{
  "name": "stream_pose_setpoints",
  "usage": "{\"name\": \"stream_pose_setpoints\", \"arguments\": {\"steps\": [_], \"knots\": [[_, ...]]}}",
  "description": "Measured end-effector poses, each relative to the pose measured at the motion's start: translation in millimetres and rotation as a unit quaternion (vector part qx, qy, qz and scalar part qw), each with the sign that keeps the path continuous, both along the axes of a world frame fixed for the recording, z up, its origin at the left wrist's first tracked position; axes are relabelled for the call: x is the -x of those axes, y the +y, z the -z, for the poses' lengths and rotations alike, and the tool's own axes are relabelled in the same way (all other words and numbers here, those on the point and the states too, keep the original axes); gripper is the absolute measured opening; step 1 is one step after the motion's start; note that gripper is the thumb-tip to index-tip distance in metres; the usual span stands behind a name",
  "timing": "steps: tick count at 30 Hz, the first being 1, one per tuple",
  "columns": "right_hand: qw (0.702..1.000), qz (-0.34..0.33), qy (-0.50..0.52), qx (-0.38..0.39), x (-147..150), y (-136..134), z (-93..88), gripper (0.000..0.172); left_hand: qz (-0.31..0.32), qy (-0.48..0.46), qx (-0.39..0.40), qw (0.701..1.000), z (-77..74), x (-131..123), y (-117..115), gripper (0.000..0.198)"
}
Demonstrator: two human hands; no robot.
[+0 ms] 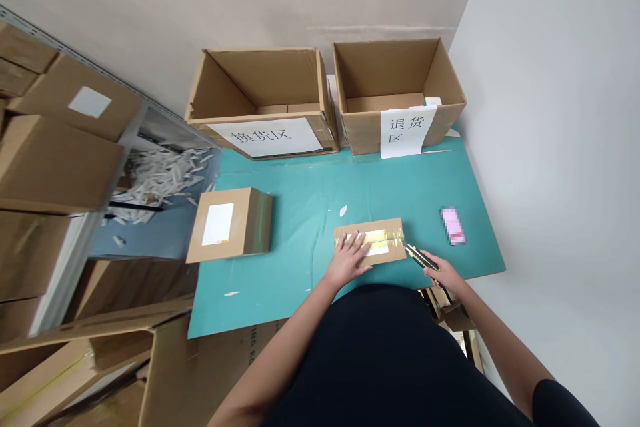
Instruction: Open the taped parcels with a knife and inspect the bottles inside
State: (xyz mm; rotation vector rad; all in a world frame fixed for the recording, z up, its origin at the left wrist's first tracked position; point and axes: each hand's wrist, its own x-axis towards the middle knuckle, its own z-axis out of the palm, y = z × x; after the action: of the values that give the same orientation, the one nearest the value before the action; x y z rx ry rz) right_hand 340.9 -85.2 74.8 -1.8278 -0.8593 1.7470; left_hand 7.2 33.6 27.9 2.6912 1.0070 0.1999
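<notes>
My left hand (347, 257) lies flat on a small cardboard parcel (393, 250), its fingers spread over the yellow-taped seam. My right hand (443, 272) grips a black-and-yellow utility knife (420, 257), with the knife's tip at the parcel's right edge by the tape. The parcel rests on a teal cutting mat (300, 213). To its left stands a larger sealed carton (230, 225) with a white label. A small pink item (453, 225), blurred in the picture, lies to the right of my right hand.
Two open cardboard boxes stand at the mat's far edge, one (260, 100) signed 换货区, the other (395, 97) signed 退货区. Stacked cartons (50, 160) on metal shelving and white packing scraps (155, 180) lie left. A wall (550, 113) bounds the right side.
</notes>
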Motion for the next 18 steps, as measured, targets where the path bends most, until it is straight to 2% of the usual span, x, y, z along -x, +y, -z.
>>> {"name": "stream_pose_setpoints", "arguments": {"steps": [5, 8, 11, 18], "knots": [[1.000, 0.006, 0.008, 0.003, -4.8, -9.9, -1.2, 0.078, 0.001, 0.006, 0.012, 1.000, 1.5, 0.8, 0.9, 0.069], [0.999, 0.052, 0.001, -0.012, -8.6, -11.4, 1.2, 0.078, -0.002, 0.005, 0.013, 1.000, 1.9, 1.0, 1.6, 0.069], [0.994, 0.095, -0.015, -0.045, -10.8, -3.8, 3.9, 0.081, -0.002, 0.003, 0.012, 1.000, 2.0, 0.9, 1.7, 0.069], [0.996, 0.066, -0.026, -0.058, -1.4, 24.3, 9.2, 0.082, -0.003, -0.004, 0.009, 1.000, 2.2, 0.8, 1.7, 0.069]]}}
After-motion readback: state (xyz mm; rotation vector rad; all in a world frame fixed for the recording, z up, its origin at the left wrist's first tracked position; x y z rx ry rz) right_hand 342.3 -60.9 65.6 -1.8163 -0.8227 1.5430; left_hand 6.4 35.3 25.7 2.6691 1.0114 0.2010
